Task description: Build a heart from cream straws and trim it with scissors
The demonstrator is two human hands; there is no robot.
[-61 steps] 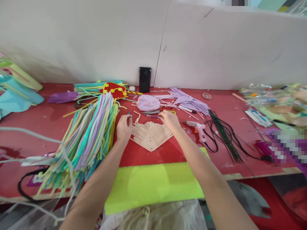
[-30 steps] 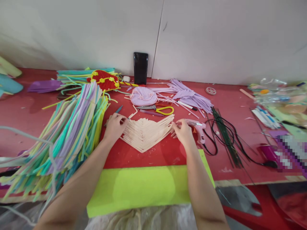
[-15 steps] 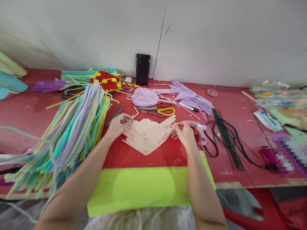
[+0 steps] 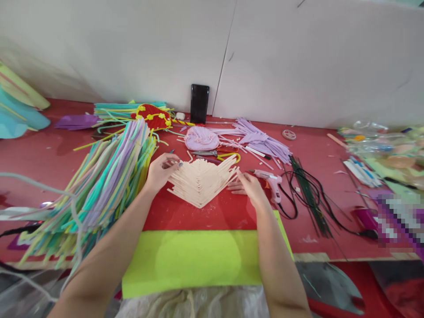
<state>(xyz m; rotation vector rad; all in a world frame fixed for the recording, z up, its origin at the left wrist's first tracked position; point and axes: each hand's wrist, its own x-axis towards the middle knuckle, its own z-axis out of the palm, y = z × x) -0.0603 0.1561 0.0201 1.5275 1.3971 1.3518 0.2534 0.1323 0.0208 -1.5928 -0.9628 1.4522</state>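
Observation:
A cream chevron-patterned piece of pipe cleaners (image 4: 200, 181) lies between my hands, its point toward me and its upper right strips fanned out. My left hand (image 4: 160, 173) grips its left edge between thumb and fingers. At the right edge, my right hand (image 4: 248, 186) has its thumb on the strip ends and its fingers lower, partly beneath them. Just beyond the piece are scissors (image 4: 228, 155) with a yellow handle, partly covered by it. A pink glue gun (image 4: 273, 184) rests right of my right hand.
Coloured pipe cleaners (image 4: 109, 176) are heaped at left. Lilac pipe cleaners (image 4: 265, 141) and a lilac coil (image 4: 201, 138) lie behind. A phone (image 4: 199, 104) leans on the wall. Dark green stems (image 4: 309, 194) and a black cord lie right. A lime sheet (image 4: 198, 260) hangs in front.
The cream piece has shifted slightly away from me and now overlaps the scissors' handle. My right hand has moved a little inward, its lower fingers more extended. The camera view has tilted up slightly.

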